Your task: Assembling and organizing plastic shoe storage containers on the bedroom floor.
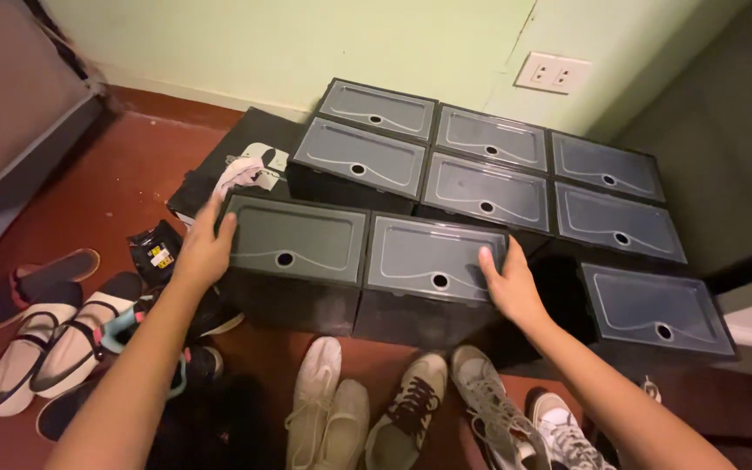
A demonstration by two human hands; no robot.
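Several dark plastic shoe boxes with clear lids stand in rows on the red floor against the pale green wall. My left hand (pixel 204 246) grips the left edge of the near-left box (pixel 298 239). My right hand (pixel 508 280) presses on the right edge of the box beside it (pixel 433 257). The two boxes touch side by side between my hands. A third near box (pixel 654 309) sits apart at the right, leaving a gap.
Pairs of shoes lie in front: white and grey sneakers (pixel 411 405) below the boxes, white strap shoes (pixel 41 348) at the left. A black bag (pixel 237 161) lies behind the left box. A wall socket (pixel 553 72) is above the back row.
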